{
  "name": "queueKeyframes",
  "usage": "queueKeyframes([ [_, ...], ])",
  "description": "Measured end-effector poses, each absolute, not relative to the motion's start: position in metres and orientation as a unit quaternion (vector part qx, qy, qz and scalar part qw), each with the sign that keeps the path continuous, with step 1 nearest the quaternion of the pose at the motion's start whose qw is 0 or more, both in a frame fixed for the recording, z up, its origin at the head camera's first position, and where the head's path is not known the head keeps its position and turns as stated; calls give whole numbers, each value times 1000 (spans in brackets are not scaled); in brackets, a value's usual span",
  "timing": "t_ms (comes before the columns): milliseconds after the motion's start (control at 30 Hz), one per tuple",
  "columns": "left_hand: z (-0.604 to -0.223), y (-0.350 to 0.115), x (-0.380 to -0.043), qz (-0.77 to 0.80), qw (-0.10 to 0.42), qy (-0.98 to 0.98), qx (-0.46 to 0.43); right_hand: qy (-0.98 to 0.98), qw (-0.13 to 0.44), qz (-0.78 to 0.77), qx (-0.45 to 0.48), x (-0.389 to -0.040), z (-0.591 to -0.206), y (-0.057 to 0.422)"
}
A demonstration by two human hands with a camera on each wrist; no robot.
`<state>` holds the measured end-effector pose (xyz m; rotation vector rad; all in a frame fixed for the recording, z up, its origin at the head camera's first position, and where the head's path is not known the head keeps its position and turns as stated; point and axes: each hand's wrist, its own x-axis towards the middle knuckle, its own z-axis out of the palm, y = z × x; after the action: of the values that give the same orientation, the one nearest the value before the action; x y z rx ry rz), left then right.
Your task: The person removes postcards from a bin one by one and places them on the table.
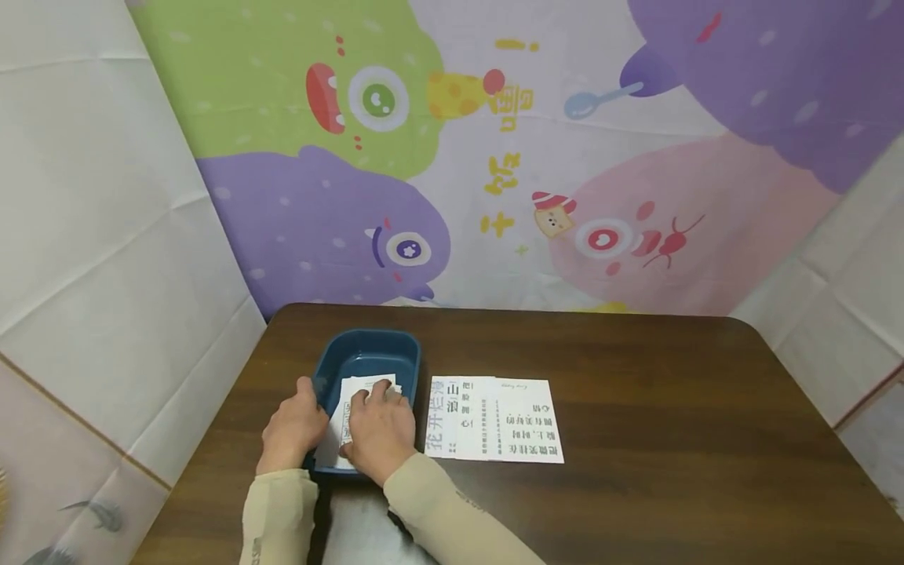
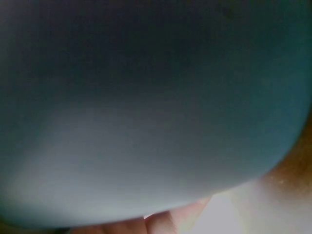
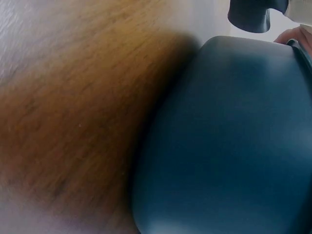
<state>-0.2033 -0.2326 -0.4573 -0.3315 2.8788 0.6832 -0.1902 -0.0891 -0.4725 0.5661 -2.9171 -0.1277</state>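
Observation:
A deep blue plastic tray stands on the left part of the table, with white printed cards inside. My left hand holds the tray's left side, thumb up along the rim; its other fingers are hidden. Over the cards lies my right hand, fingers spread and bent, with the thumb toward the left; whether it pinches a card is hidden. The outer wall of the tray fills most of the left wrist view, and the tray also takes up the right wrist view's right side.
Right beside the tray, overlapping white cards with printed characters lie in a row on the brown wooden table. A cartoon-printed cloth hangs behind the table. Pale panels flank it.

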Motion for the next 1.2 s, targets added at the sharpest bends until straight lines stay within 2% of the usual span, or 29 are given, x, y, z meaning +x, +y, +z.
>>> queueKeyframes([
  [567, -454, -228, -205, 232, 89, 963, -106, -980, 104, 28, 169, -193, -467, -85],
  [767, -452, -230, -205, 230, 88, 964, -102, -962, 118, 157, 191, -196, -465, -77],
  [933, -453, -232, -206, 230, 94, 963, -103, -915, 122, 323, 209, -198, -462, -64],
  [1067, -457, -232, -205, 227, 103, 962, -108, -853, 108, 472, 194, -195, -457, -47],
  [1200, -458, -231, -204, 227, 94, 963, -112, -818, 126, 536, 164, -189, -452, -20],
])
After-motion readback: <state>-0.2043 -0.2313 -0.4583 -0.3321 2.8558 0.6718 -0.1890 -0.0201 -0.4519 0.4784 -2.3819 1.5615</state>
